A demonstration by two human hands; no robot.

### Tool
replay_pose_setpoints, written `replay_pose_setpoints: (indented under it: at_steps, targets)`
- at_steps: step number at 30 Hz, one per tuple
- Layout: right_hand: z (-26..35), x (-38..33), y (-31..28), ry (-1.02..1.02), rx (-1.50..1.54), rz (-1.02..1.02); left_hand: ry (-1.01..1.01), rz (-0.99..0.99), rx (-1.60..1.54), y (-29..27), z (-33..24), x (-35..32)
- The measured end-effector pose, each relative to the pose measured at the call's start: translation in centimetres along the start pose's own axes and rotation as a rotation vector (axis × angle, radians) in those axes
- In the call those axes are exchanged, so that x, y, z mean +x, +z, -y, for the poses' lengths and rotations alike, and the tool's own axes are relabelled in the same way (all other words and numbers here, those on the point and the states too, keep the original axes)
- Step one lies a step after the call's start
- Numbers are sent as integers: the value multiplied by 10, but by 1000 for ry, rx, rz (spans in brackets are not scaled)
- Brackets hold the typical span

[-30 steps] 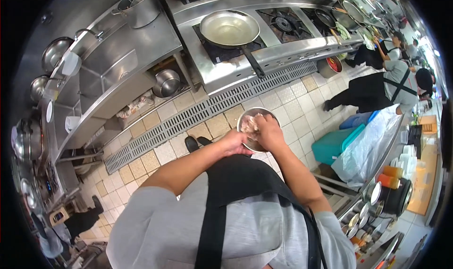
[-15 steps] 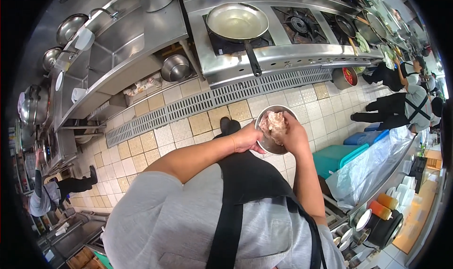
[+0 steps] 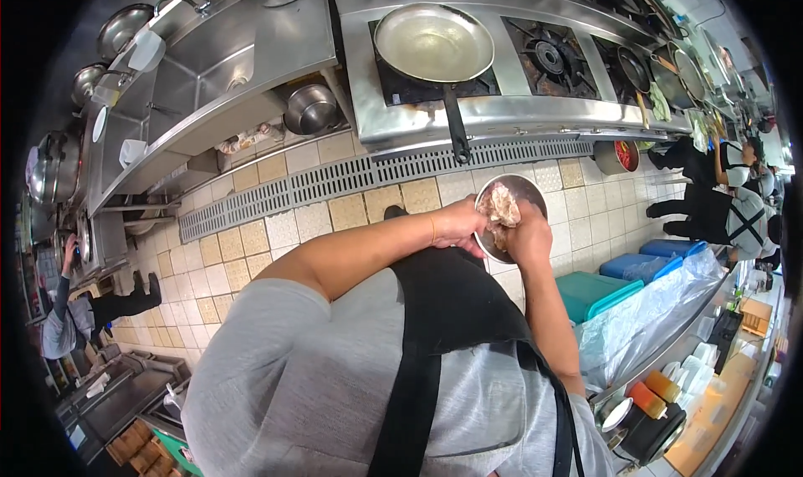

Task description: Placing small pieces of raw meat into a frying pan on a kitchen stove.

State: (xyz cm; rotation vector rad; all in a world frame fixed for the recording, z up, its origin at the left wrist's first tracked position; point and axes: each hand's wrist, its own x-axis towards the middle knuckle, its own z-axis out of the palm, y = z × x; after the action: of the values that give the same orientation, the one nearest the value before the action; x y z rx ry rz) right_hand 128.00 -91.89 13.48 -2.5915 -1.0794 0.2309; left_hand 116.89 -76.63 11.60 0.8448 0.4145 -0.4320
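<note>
Steel bowl [image 3: 532, 192]: we find it in the grip, off the floor, in front of the wearer's black apron [image 3: 460, 297], its mouth facing up towards us.
Left hand [image 3: 460, 224]: we record it closed on the bowl's near left side, the thumb by the rim; part of the fingers is hidden by the bowl.
Right hand [image 3: 530, 237]: we see it reaching into the bowl from the right, fingers bent against the contents; the tips are hidden, so we cannot tell how far they are closed or how firmly they hold.
Pale pink meat [image 3: 501, 204]: we place it inside the bowl, directly left of the right hand and touching it.
Frying pan [image 3: 401, 30]: we note 1 wide pan on the stove [image 3: 514, 110], ahead of the grip and slightly left, its black handle pointing back towards the wearer; pale liquid covers its base.
Floor grate [image 3: 335, 180]: we observe the slotted strip running between the grip and the stove.
Pot with red contents [image 3: 606, 160]: we locate it on the floor, ahead of the grip and to the right.
Teal bin [image 3: 590, 297]: we log it right of the grip, beside the clear plastic sheet [image 3: 648, 314].
Sink [image 3: 209, 69]: we list it well left of the grip, ahead.
</note>
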Motion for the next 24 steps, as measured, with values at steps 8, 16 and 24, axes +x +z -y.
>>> replay_pose_setpoints:
  at_steps: [8,16,24]
  targets:
    - [-6,44,-89,-322,180,301,191,-67,-175,28,-35,-14]
    - [37,77,-87,-463,184,294,433,-377,-286,34,-22,-51]
    - [143,124,-30,-935,293,314,652,-623,-501,-28,-8,-124]
